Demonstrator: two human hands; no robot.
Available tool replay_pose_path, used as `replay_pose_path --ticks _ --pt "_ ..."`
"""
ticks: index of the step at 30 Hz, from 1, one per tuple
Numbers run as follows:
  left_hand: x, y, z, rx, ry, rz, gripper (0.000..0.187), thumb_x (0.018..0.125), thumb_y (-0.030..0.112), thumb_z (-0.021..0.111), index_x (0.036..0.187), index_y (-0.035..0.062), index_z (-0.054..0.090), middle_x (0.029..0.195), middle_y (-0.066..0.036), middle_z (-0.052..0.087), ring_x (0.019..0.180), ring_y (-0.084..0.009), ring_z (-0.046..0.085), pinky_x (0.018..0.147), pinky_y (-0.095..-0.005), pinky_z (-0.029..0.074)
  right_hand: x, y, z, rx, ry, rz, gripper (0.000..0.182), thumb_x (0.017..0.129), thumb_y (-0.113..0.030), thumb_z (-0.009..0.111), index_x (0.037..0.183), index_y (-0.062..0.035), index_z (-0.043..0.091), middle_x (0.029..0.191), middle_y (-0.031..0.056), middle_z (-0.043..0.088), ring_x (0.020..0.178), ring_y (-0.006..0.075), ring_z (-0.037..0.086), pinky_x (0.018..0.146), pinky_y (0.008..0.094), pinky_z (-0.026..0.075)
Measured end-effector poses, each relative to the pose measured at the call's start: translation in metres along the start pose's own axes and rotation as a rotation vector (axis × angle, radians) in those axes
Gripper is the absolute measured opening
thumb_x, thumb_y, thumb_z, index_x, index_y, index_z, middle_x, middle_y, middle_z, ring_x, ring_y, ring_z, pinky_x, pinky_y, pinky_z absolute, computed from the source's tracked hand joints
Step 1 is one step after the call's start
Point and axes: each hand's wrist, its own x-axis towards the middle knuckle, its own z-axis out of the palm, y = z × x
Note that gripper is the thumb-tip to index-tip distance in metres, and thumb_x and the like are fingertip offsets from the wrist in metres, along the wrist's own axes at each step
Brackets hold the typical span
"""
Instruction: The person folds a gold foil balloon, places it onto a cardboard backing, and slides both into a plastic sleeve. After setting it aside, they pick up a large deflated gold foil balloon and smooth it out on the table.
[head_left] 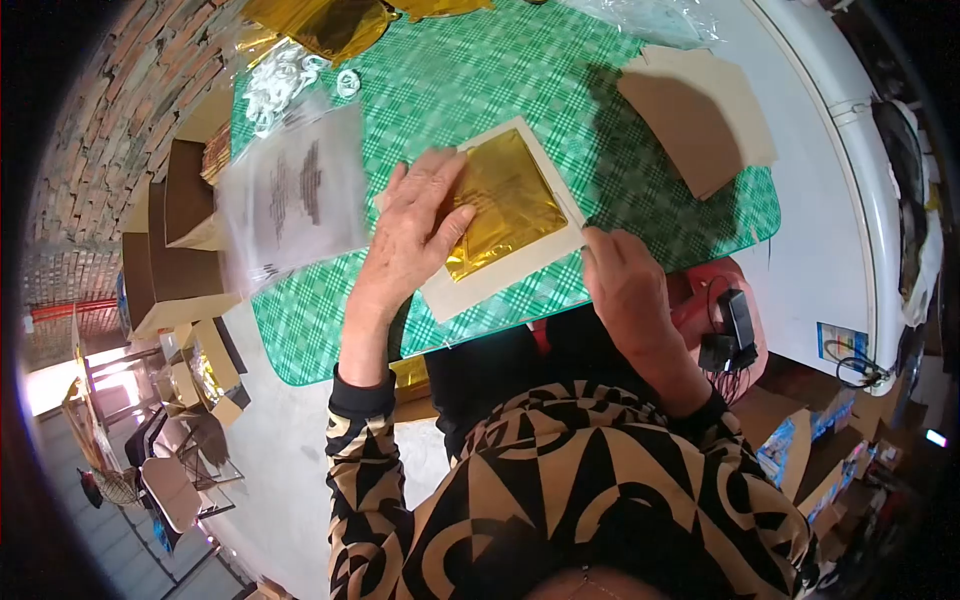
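We have the gold foil (pixel 512 195) in the middle of the frame, lying on a pale card (pixel 530 272) that shows as a border along its top, right and lower sides. Both are on the green checked worktop (pixel 430 110). Our left hand (pixel 412 222) is open and laid palm down over the left part of the foil, its fingers slightly apart and its thumb reaching across the gold; it grips nothing. Our right hand (pixel 628 285) is mostly closed, fingers curled, with its fingertips at the card's right corner; we cannot tell whether they pinch it.

Left of our left hand lie clear plastic bags (pixel 300 190), reaching over the worktop's edge. Above them, at upper left, is a heap of white rings (pixel 280 85), with a single ring (pixel 348 83) just beside it. More gold foil sheets (pixel 330 25) lie at the top of the frame. At upper right is a fanned stack of brown cards (pixel 695 115), well apart from our hands.
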Motion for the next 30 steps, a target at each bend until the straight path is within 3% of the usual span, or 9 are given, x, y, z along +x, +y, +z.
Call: replay_pose_path --ticks 4,10,16,22,30 --pt "0.000 -0.004 0.000 -0.018 -0.015 0.001 0.053 0.101 0.021 0.067 0.150 0.0057 0.054 0.153 -0.019 0.056 0.149 -0.0373 0.045 0.129 -0.0565 0.022 0.003 0.004 -0.009 0.057 -0.002 -0.053 0.034 0.085 0.003 0.071 0.118 -0.0024 0.065 0.089 0.0117 0.055 0.085 0.0307 0.064 0.072 0.0420 0.057" --pt "0.000 -0.004 0.001 -0.008 -0.014 -0.004 0.055 0.099 0.017 0.069 0.150 0.0074 0.054 0.155 -0.019 0.055 0.150 -0.0375 0.044 0.129 -0.0558 0.021 0.005 0.017 -0.022 0.290 -0.194 -0.061 0.046 0.087 0.003 0.072 0.131 -0.0014 0.061 0.096 0.0129 0.051 0.088 0.0322 0.062 0.074 0.0441 0.055" --pt "0.000 -0.004 0.004 0.029 -0.016 -0.003 0.055 0.097 0.016 0.070 0.150 0.0078 0.058 0.157 -0.015 0.054 0.151 -0.0367 0.043 0.129 -0.0546 0.022 0.011 0.010 -0.022 0.284 -0.167 -0.039 0.054 0.090 -0.001 0.074 0.140 -0.0068 0.055 0.099 0.0137 0.052 0.088 0.0339 0.064 0.074 0.0438 0.056" --pt "0.000 -0.005 0.005 0.074 -0.012 0.016 0.056 0.095 0.014 0.071 0.149 0.0078 0.058 0.157 -0.015 0.053 0.149 -0.0374 0.045 0.129 -0.0539 0.024 0.014 0.018 -0.012 0.206 -0.152 -0.053 0.048 0.092 -0.004 0.073 0.138 -0.0060 0.058 0.099 0.0140 0.053 0.080 0.0323 0.068 0.066 0.0415 0.059" --pt "0.000 -0.006 0.007 0.062 0.013 0.020 0.053 0.093 0.013 0.074 0.145 0.0073 0.064 0.156 -0.014 0.055 0.149 -0.0373 0.044 0.128 -0.0530 0.027 0.010 0.020 0.005 0.043 -0.039 -0.087 0.044 0.090 -0.002 0.072 0.133 -0.0065 0.063 0.086 0.0085 0.053 0.071 0.0257 0.066 0.058 0.0364 0.057"
